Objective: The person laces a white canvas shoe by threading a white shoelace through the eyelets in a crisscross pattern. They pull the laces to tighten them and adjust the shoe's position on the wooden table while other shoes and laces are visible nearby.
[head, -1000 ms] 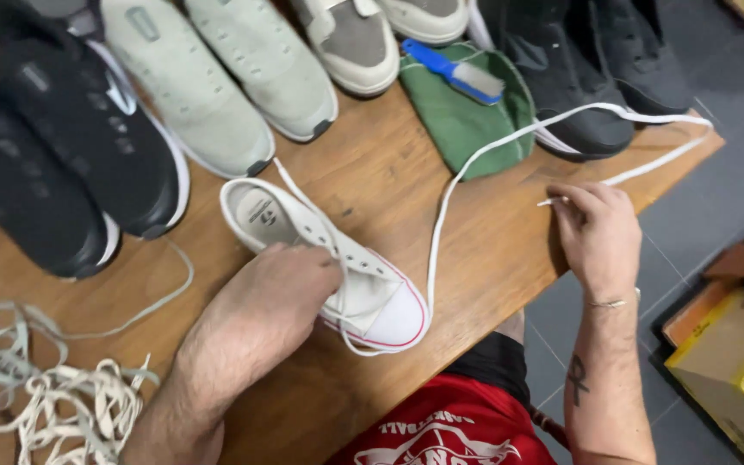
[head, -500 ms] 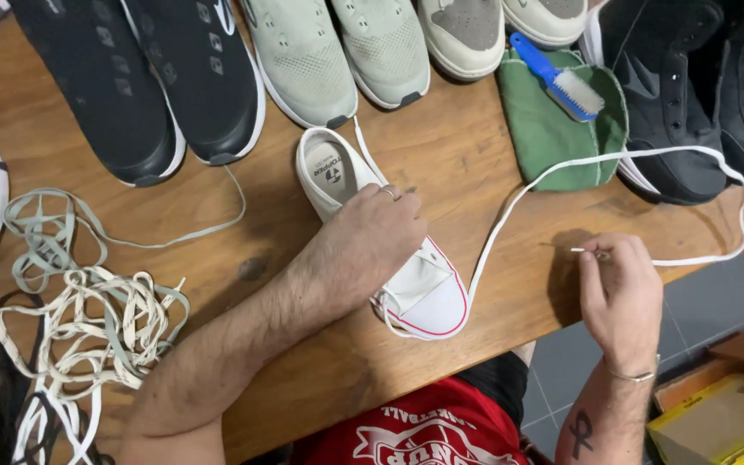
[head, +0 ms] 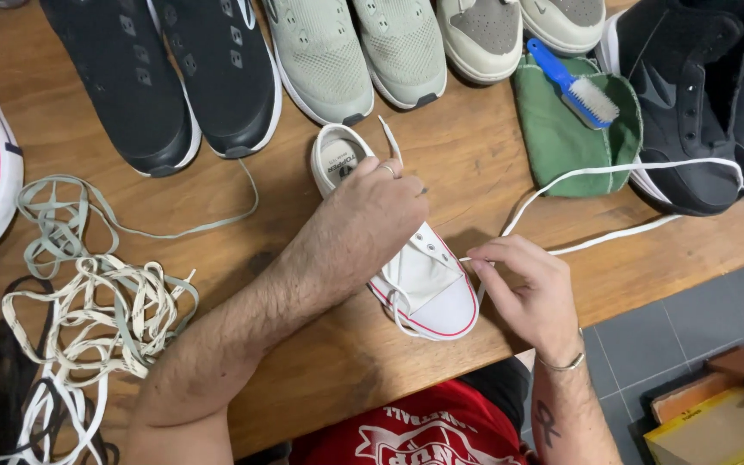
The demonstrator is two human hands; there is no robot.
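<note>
A small white sneaker point(head: 415, 267) lay near the middle of the wooden desk point(head: 492, 164), its toe pointed toward five o'clock. It was pressed down by the left hand point(head: 372, 215), whose fingers were curled together over the tongue and eyelets. A white lace point(head: 613, 172) was pinched between the thumb and fingers of the right hand point(head: 527, 288) just at three o'clock of the toe; from there the lace ran toward two o'clock and looped over a dark shoe point(head: 682, 103). At one o'clock a green cloth point(head: 561, 138) carried a blue brush point(head: 574, 82). Pale green shoes point(head: 355, 52) and black shoes point(head: 174, 77) were lined up at twelve and eleven o'clock. A tangle of loose laces point(head: 88, 301) lay at nine o'clock.
</note>
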